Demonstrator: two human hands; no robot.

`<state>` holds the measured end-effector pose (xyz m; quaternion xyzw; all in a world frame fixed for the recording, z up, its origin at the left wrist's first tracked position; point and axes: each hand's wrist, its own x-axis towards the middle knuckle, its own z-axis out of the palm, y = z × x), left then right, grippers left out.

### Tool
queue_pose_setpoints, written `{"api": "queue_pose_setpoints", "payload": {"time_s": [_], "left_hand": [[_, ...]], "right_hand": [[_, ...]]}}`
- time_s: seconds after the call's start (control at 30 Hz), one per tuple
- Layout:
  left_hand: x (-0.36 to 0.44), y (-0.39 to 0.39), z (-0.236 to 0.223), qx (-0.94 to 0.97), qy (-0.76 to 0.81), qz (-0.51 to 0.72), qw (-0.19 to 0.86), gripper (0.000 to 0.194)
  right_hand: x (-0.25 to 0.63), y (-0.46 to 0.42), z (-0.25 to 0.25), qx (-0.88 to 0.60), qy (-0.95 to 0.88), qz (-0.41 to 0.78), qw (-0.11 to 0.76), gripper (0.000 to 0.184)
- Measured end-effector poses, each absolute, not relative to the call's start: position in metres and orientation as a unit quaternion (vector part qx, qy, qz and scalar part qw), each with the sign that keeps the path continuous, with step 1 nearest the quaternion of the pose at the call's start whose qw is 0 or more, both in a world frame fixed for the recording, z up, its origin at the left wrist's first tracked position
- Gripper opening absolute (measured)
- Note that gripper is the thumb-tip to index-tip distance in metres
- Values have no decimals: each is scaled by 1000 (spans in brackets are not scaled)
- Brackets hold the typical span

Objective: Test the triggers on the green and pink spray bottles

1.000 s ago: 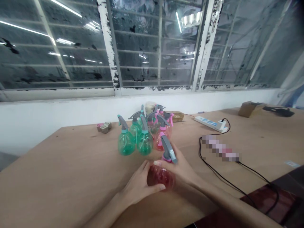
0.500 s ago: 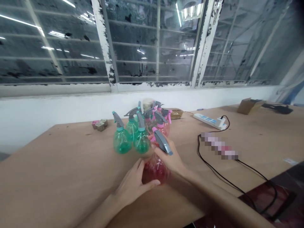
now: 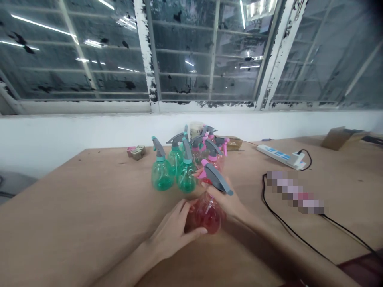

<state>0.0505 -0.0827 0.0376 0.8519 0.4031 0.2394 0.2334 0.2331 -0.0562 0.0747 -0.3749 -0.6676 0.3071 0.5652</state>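
Observation:
A round, clear red spray bottle with a grey and pink trigger head stands near me on the wooden table, slightly tilted. My right hand is wrapped around its neck, just under the trigger head. Cupped against the left side of its body is my left hand, thumb in front and fingers behind. Just beyond are green spray bottles, among them one at the left and one nearer the middle. Several pink-collared spray bottles crowd behind my right hand, partly hidden.
At the back stand a paper cup and a flat cardboard piece. Small blocks lie at the left. On the right are a white power strip, a black cable, a blurred-out item and a cardboard box.
The camera has turned a little to the left, so the scene sits farther right in view. Both hands stay on the red spray bottle, with little change in their hold.

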Motion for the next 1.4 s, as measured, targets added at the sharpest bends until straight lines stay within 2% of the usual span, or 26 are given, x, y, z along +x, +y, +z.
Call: {"api": "queue_pose_setpoints", "payload": {"time_s": [0.2,0.77,1.03,1.23,1.4], "left_hand": [[51,-81,35,837,436,241,228,41],[51,-75,30,840,453,228,189,17],[51,-76,31,826,473,233,197,15],[52,-76,27,812,468,269,220,27],[51,-75,26,814,464,267,227,26]], "right_hand": [[235,-38,71,-353,-664,308,583,21],[250,-42,74,-443,-627,286,574,23],[251,-40,71,-423,-628,292,584,23],[251,-41,71,-423,-628,299,581,26],[250,-42,75,-413,-634,299,581,21]]}}
